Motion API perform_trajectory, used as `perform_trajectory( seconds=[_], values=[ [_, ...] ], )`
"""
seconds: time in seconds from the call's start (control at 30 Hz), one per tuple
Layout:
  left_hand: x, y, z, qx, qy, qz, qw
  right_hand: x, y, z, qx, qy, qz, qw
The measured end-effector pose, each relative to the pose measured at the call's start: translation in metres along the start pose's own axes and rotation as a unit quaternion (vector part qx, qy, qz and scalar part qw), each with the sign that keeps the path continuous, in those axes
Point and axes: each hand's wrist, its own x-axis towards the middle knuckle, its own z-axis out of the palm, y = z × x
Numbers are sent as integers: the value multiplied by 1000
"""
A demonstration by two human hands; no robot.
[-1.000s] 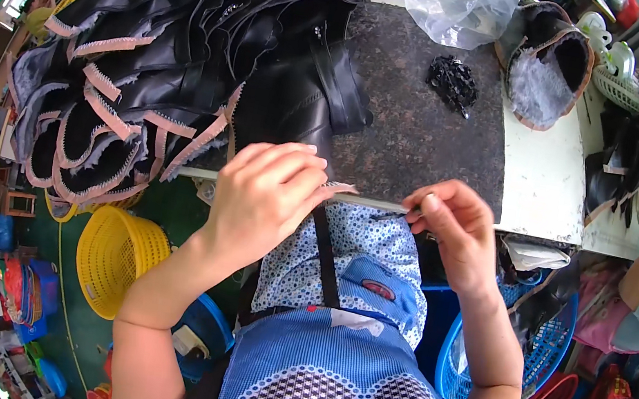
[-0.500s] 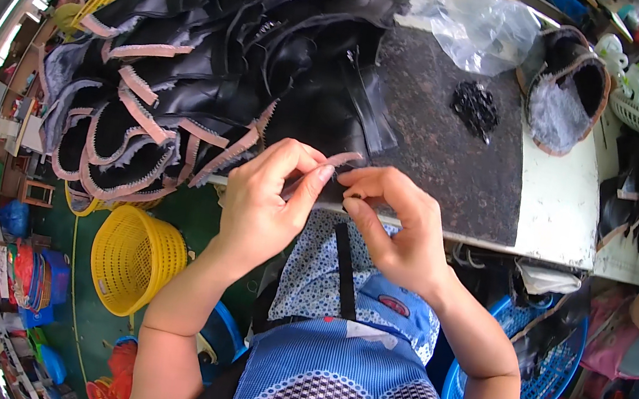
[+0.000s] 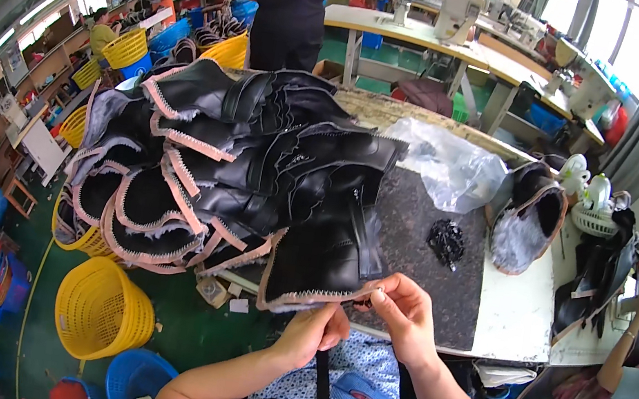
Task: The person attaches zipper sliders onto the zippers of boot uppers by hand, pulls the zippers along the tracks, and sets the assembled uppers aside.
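Note:
A black leather boot upper [image 3: 317,253] lies at the front edge of the table, its lower rim trimmed with a pink zigzag-stitched band. My right hand [image 3: 406,318] pinches the corner of that band between thumb and fingers. Below the rim my left hand [image 3: 307,336] is closed, fingers curled against the upper's edge; part of its grip is hidden. Something small and dark shows between the two hands, too small to name. A big pile of similar boot uppers [image 3: 258,166], with pink edges and grey fleece lining, spreads to the left.
On the table's dark mat [image 3: 449,301] sit a bundle of black pieces [image 3: 446,243] and a clear plastic bag [image 3: 457,166]. A fleece-lined boot upper [image 3: 529,223] stands at the right. Yellow basket [image 3: 100,311] on the floor, left. One person [image 3: 286,9] stands beyond the table; another works at right.
The view has tilted up, showing more of the room. My left hand has turned and dropped beneath the upper's edge; my right hand stays at the pink band, and the upper now lies flatter.

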Motion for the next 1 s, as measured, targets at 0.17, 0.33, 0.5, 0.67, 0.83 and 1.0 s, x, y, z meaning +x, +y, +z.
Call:
perform_trajectory(
  seconds=[0.17,0.33,0.5,0.67,0.83,1.0],
  values=[
    [8,6,12,-8,57,96,994,-21,8,10,-112,11,-85,990],
    [27,12,11,-103,-18,-39,994,-24,-8,15,-372,9,-175,911],
    [31,34,20,115,11,-9,993,-36,-5,-9,-399,79,-239,882],
    [59,32,3,106,-106,-16,989,-36,22,-29,-181,181,-83,963],
    [76,9,-7,95,-120,-56,987,-30,51,-53,-335,156,-151,917],
    [76,-2,-13,120,-116,-73,983,-27,51,-52,-412,118,-191,883]
  ],
)
